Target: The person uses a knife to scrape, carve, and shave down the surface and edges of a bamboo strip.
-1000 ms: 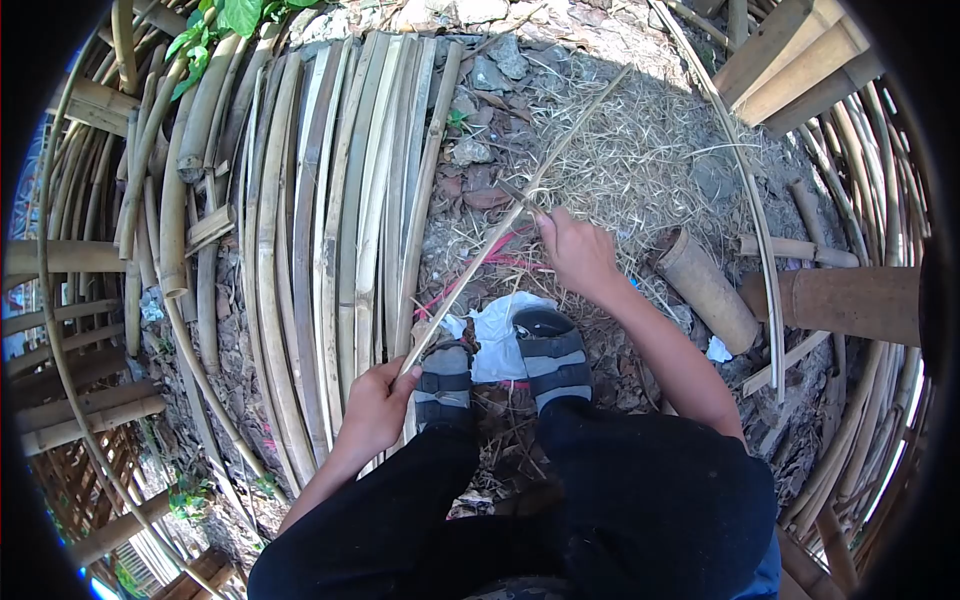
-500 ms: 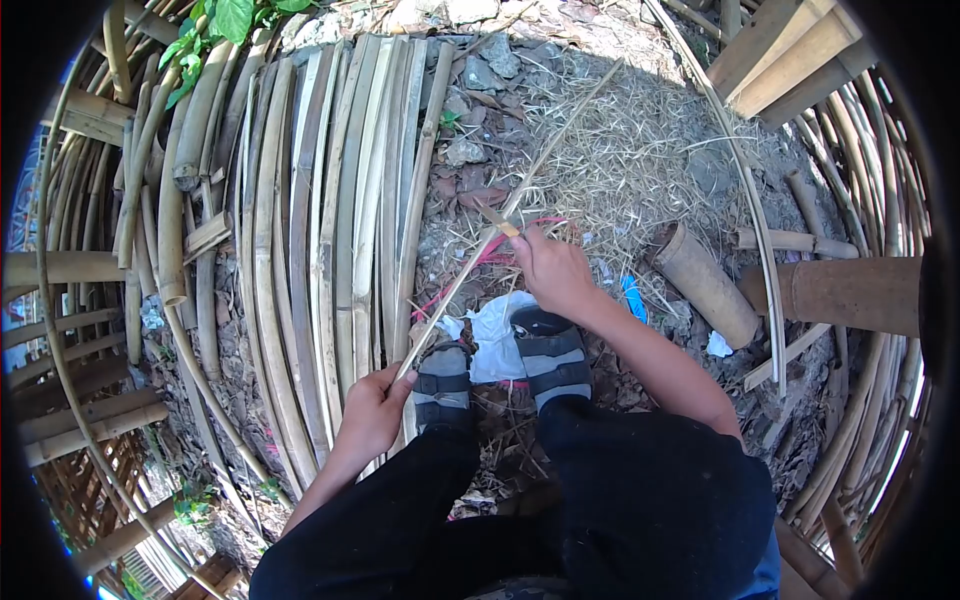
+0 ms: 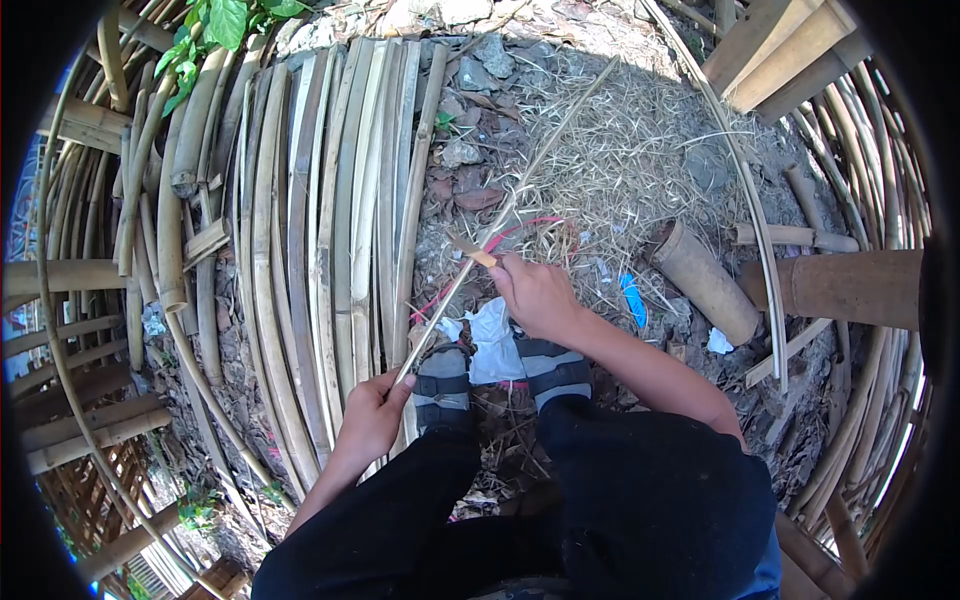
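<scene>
A long, thin bamboo strip [image 3: 552,143] runs slantwise from the ground litter down to my left hand [image 3: 374,414]. That hand is closed round its near end, thumb on top, beside my left shoe. My right hand [image 3: 540,298] grips a knife [image 3: 474,251], fingers wrapped round the handle, which is mostly hidden. The short blade points up and left and crosses the strip around its middle; whether its edge touches the strip I cannot tell. Beneath the hands lie a white scrap [image 3: 493,345] between my shoes and a pink ribbon [image 3: 515,231].
Split bamboo slats [image 3: 330,220] lie side by side on the left. Pale shavings [image 3: 620,150] cover the ground ahead. To the right are a bamboo section [image 3: 703,282], a thick bamboo post [image 3: 850,290] and a blue wrapper [image 3: 633,300]. Bamboo fencing [image 3: 885,150] curves along the right side.
My right hand and the knife have moved down and left along the strip, closer to my left hand. My left hand stays in nearly the same place.
</scene>
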`<state>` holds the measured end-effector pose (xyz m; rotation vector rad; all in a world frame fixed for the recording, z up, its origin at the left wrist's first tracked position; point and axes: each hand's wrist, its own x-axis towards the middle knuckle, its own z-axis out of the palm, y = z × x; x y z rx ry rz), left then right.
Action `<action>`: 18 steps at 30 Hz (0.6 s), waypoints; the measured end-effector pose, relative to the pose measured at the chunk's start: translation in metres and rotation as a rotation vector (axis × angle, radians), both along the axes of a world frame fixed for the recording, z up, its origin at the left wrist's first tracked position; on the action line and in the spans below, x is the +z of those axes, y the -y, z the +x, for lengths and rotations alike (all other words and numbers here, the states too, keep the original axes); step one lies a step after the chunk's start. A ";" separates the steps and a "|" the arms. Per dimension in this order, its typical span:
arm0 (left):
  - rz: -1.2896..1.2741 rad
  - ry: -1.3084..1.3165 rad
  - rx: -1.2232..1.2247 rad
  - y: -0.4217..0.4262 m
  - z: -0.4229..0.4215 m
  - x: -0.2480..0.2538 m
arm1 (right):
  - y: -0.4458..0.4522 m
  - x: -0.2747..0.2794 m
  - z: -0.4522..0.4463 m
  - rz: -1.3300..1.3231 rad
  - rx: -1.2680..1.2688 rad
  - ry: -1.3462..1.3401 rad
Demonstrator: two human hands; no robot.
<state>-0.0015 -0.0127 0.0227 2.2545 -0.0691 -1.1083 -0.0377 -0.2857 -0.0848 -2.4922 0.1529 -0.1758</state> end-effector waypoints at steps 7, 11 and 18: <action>0.025 -0.040 -0.024 -0.004 0.001 -0.007 | 0.043 0.004 0.013 -0.061 -0.162 -0.052; -0.048 -0.031 0.018 -0.002 -0.003 -0.003 | -0.006 0.023 -0.009 -0.003 0.061 -0.036; -0.089 -0.122 0.081 -0.012 -0.005 -0.019 | 0.027 0.000 0.009 -0.025 -0.018 -0.072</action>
